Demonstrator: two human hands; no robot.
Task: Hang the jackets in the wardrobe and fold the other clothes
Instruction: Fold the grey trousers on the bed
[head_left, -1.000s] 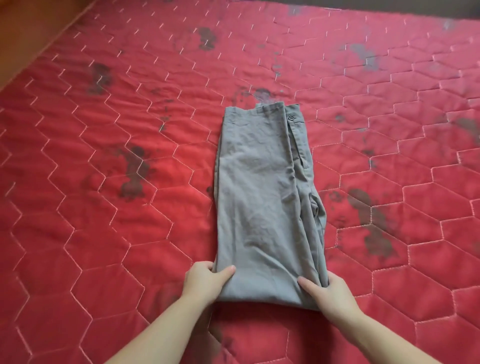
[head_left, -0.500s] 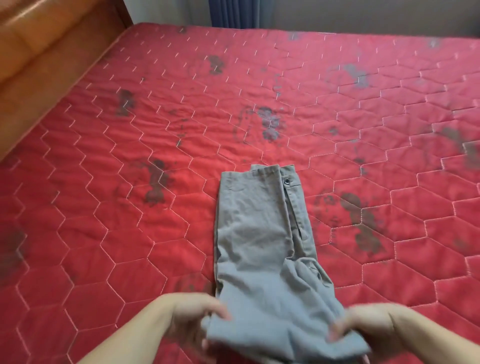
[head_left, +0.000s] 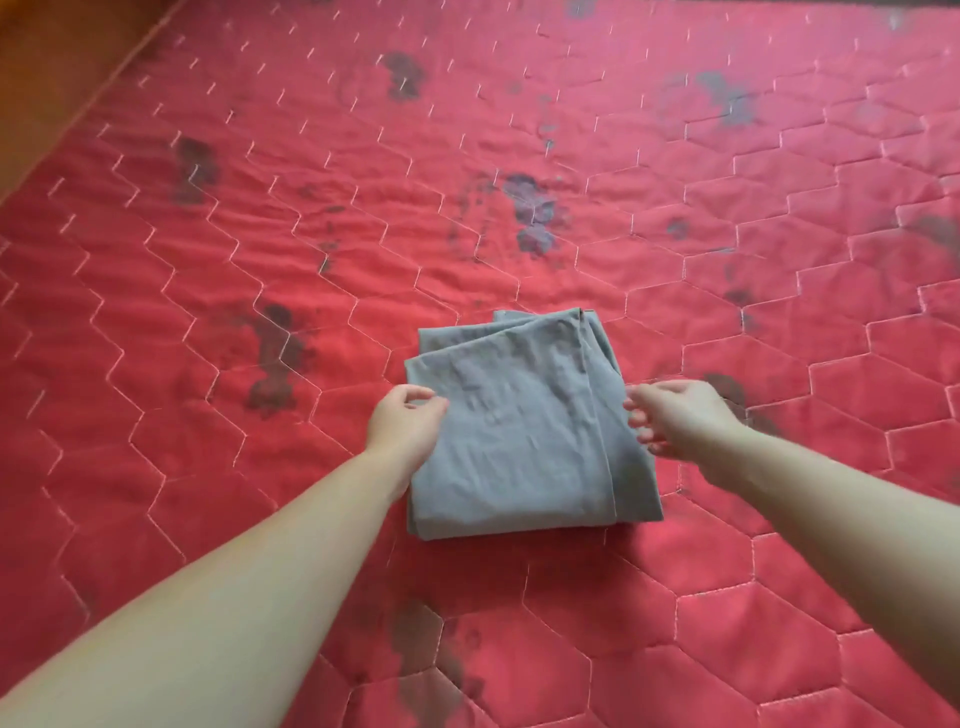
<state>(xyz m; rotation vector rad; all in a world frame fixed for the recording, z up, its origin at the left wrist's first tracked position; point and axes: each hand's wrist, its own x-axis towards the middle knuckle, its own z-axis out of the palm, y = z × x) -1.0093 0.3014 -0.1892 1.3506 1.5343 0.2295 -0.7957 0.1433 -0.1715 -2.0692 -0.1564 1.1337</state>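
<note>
Now, from the head view, the grey trousers (head_left: 524, 431) lie folded into a squarish bundle on the red quilted mattress (head_left: 727, 270), just below frame centre. At their 9 o'clock edge the left hand (head_left: 402, 428) pinches the cloth between thumb and curled fingers. At 3 o'clock the right hand (head_left: 675, 415) hovers with fingers loosely spread, holding nothing.

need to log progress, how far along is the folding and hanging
Done: the grey trousers lie doubled into a compact stack on the red quilt. In hand: the left hand pinches the stack's left edge; the right hand hovers open at its right edge. Left: no jackets, wardrobe or other clothes show here.
</note>
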